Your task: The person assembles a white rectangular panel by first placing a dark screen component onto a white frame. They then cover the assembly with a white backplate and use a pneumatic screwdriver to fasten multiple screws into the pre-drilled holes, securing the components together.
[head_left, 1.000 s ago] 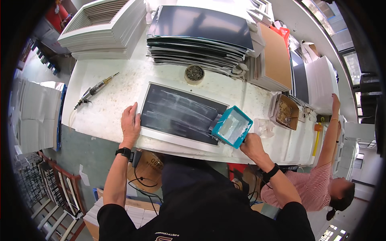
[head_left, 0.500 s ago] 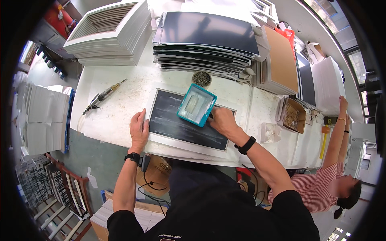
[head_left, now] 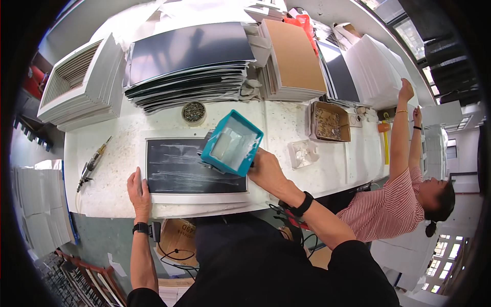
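A white frame (head_left: 204, 197) lies flat on the table around a dark panel (head_left: 171, 165) streaked with pale smears. My left hand (head_left: 137, 190) rests at the frame's left edge, fingers extended. My right hand (head_left: 268, 176) is closed round the handle of a teal box-shaped tool (head_left: 255, 152) with a hollow, whitish inside. The tool is tilted over the panel's right part and hides some of it. Whether its underside touches the panel I cannot tell. Beyond the frame stands a round tub of small metal bits (head_left: 194, 112).
A power screwdriver (head_left: 93, 165) lies at the left. Stacked white frames (head_left: 110, 84), dark sheets (head_left: 192, 51) and brown boards (head_left: 294, 51) line the back. A cardboard box (head_left: 331, 123) and a clear tray (head_left: 304, 154) sit at the right. Another person (head_left: 383, 204) reaches toward a white stack.
My view has turned rightward, shifting the table scene left. The teal tool has moved right over the panel and tilted more, with my right hand still holding it. My left hand stays at the frame's edge.
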{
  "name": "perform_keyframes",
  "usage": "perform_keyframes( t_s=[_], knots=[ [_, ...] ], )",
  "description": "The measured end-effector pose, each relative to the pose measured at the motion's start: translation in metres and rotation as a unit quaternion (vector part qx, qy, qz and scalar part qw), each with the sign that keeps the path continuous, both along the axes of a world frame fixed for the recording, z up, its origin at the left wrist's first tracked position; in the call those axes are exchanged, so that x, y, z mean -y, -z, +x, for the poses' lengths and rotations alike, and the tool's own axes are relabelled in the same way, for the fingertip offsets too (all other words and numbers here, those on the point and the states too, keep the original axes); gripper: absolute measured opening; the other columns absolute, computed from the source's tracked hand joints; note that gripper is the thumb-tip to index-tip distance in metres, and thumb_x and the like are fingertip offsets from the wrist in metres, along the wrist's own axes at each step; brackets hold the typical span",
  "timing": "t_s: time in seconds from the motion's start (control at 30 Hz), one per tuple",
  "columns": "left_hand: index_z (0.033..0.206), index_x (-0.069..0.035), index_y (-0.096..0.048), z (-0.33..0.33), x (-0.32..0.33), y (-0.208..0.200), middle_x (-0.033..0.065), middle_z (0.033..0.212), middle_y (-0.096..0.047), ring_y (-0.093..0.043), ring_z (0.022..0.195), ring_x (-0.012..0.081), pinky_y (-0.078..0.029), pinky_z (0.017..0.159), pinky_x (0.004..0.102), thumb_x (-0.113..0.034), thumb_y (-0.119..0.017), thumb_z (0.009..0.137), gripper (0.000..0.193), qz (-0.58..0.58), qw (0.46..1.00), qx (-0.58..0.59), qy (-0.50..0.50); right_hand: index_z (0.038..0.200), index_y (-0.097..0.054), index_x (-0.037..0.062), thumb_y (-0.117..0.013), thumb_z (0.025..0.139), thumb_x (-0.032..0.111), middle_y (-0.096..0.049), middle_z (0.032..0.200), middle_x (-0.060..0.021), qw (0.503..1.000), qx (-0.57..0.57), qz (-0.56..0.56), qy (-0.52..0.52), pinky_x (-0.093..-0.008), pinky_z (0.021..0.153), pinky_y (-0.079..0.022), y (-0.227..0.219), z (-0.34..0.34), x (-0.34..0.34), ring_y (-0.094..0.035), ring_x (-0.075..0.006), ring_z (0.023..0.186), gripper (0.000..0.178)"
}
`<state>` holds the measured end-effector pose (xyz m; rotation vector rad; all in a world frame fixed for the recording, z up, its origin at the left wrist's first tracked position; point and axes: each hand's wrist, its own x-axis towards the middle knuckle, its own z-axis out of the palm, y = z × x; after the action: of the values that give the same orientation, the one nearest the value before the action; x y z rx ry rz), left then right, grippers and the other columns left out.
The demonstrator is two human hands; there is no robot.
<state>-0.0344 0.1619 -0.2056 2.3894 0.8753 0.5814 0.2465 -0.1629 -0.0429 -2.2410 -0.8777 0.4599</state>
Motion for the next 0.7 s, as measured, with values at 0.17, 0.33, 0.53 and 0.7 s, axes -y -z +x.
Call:
perform_keyframes(
  t_s=[0.17,0.33,0.53,0.7],
  knots=[
    [0.149,-0.005,-0.055,-0.003,-0.002,0.005,0.0187,0.136,-0.055,-0.052,0.127,0.0335,-0.04,0.111,0.0411,-0.01,-0.054,0.101,0.048,-0.004,1.0,-0.015,0.005,0.1,-0.072,-0.0049,-0.076,0.084,0.014,-0.072,0.094,-0.0265,0.985,0.014,0.043,0.167,-0.0451,0.074,-0.055,-0.008,0.03,0.131,-0.07,-0.0452,0.086,0.025],
    [0.151,-0.005,-0.052,-0.002,-0.002,0.006,0.0179,0.138,-0.053,-0.05,0.129,0.0326,-0.039,0.112,0.0407,-0.011,-0.052,0.103,0.048,-0.019,1.0,-0.017,0.01,0.105,-0.069,-0.0102,-0.082,0.089,0.033,-0.072,0.088,-0.0256,0.961,-0.008,-0.058,0.27,-0.0407,0.075,-0.055,-0.024,0.046,0.218,-0.073,-0.0316,0.081,0.048],
    [0.15,-0.005,-0.053,-0.004,-0.005,0.014,0.0188,0.14,-0.053,-0.05,0.131,0.0336,-0.038,0.114,0.0416,-0.011,-0.051,0.104,0.047,0.005,1.0,-0.021,0.007,0.115,-0.066,-0.0087,-0.08,0.089,0.037,-0.072,0.088,-0.0258,0.955,0.035,-0.074,0.286,-0.0437,0.075,-0.055,0.008,0.057,0.247,-0.072,-0.0399,0.082,0.054],
    [0.15,-0.005,-0.053,-0.004,-0.005,0.02,0.0206,0.14,-0.053,-0.049,0.13,0.0357,-0.038,0.112,0.0436,-0.016,-0.052,0.103,0.048,0.009,1.0,-0.016,-0.001,0.114,-0.065,-0.0076,-0.08,0.089,0.036,-0.072,0.088,-0.0253,0.949,0.058,-0.094,0.296,-0.0468,0.075,-0.054,0.027,0.057,0.246,-0.07,-0.0439,0.083,0.052]
  ],
)
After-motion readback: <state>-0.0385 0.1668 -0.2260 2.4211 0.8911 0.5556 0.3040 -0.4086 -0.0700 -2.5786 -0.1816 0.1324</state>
